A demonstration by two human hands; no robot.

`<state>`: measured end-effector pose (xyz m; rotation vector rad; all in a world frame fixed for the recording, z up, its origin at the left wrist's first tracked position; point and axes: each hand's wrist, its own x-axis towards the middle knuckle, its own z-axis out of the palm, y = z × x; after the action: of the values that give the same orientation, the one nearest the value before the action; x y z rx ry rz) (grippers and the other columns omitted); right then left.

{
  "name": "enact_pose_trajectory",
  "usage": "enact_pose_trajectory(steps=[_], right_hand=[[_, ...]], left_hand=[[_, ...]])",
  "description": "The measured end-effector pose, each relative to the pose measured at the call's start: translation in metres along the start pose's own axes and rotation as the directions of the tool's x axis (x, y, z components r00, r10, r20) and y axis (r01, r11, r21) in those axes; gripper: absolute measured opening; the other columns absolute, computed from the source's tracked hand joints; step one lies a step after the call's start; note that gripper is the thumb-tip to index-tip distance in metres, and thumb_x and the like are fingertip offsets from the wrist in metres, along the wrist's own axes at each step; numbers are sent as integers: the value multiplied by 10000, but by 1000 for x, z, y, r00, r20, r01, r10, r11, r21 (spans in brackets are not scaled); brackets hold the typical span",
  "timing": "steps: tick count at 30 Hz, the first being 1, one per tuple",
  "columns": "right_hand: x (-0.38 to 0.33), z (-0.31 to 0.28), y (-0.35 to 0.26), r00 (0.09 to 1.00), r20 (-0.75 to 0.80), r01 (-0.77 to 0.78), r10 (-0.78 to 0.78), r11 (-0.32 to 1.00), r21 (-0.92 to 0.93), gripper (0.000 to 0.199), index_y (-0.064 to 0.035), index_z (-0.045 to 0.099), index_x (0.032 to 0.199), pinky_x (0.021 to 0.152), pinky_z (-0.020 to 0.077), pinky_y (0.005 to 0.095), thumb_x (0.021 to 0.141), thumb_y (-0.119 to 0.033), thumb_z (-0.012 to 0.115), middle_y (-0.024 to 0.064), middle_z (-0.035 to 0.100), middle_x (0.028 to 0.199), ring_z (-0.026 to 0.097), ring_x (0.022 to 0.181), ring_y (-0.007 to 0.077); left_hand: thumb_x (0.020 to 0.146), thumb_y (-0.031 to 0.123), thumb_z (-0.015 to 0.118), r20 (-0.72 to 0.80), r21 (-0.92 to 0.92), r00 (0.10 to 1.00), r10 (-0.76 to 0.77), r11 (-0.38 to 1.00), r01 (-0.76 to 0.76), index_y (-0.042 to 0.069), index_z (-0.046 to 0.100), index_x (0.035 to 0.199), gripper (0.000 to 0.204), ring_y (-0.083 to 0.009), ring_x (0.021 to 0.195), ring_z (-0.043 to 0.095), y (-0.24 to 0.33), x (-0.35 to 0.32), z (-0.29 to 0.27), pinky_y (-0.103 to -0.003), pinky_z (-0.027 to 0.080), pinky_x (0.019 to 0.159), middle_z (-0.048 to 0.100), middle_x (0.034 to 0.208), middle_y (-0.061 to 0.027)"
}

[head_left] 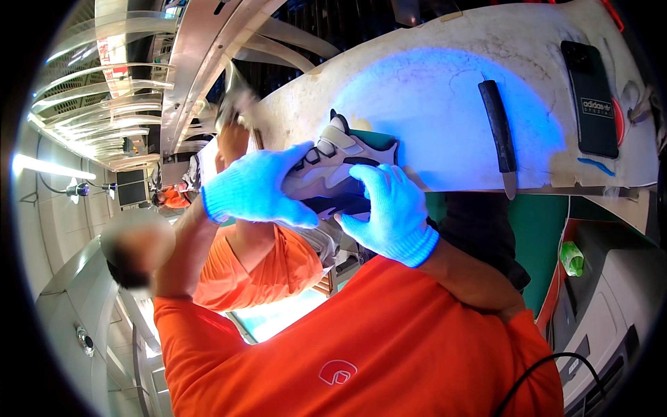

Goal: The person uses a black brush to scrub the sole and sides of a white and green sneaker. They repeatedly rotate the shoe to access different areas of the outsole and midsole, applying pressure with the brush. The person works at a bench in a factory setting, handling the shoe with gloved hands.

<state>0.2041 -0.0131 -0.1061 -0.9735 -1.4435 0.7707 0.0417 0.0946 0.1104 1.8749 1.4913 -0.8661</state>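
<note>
A grey and black shoe (321,178) with pale straps and a teal patch inside its opening lies at the near edge of the worktable, lit by blue light. My left hand (257,186), in a knitted glove glowing blue, grips one end of it, with fingers over the top and thumb along the near side. My right hand (392,217), gloved alike, holds the shoe's near side, thumb and index finger apart around its edge. Its palm side and whatever lies under those fingers are hidden.
On the pale worktable (431,104), right of the shoe, lies a dark-handled knife (497,125), its blade at the near edge. Farther right is a black phone (590,128). Left of me, a co-worker in orange (257,271) reaches toward a blurred item. Metal racking (187,69) stands far left.
</note>
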Motion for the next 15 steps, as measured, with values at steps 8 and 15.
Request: enact_pose_trajectory(steps=[8, 15], right_hand=[[-1, 2, 9, 999, 25, 43, -43, 999, 27, 799, -97, 596, 1380, 759, 578, 452, 725, -273, 1019, 126, 656, 1097, 693, 959, 345], [-2, 3, 10, 999, -17, 46, -46, 998, 44, 757, -110, 603, 1369, 746, 583, 453, 742, -243, 1007, 115, 661, 1086, 700, 951, 336]], left_hand=[[694, 461, 1023, 9, -39, 1000, -14, 999, 15, 37, 628, 1478, 975, -362, 1053, 797, 1, 29, 11, -435, 612, 963, 805, 1193, -210], [693, 549, 1004, -31, -2, 985, -172, 985, 172, 27, 689, 1347, 894, -369, 1049, 801, 25, 32, 12, -438, 614, 948, 807, 1148, -208]])
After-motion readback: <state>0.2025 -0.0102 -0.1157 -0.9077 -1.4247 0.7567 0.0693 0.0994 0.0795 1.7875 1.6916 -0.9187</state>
